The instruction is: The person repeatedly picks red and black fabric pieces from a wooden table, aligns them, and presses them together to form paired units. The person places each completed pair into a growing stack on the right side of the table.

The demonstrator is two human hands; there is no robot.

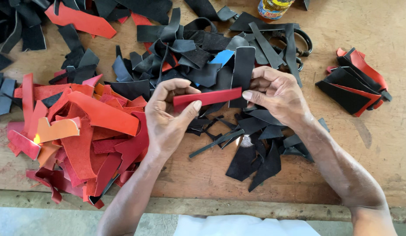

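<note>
two hands, left hand (168,116) and right hand (275,94), pinch one flat red leather strip (207,97) in closed fingers above jagged black scraps (251,144).

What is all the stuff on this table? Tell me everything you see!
red strip: one, red, held between both hands
black strip: one, black, upright behind the red strip, in the right hand
red and orange scraps: many, left side
black scraps: many, middle and top
small stack: one, black and red pieces, right side
scissors: one pair, black handles, top right
bottle: one, yellowish, top edge
table: one, brown wood
left hand: one
right hand: one
</note>
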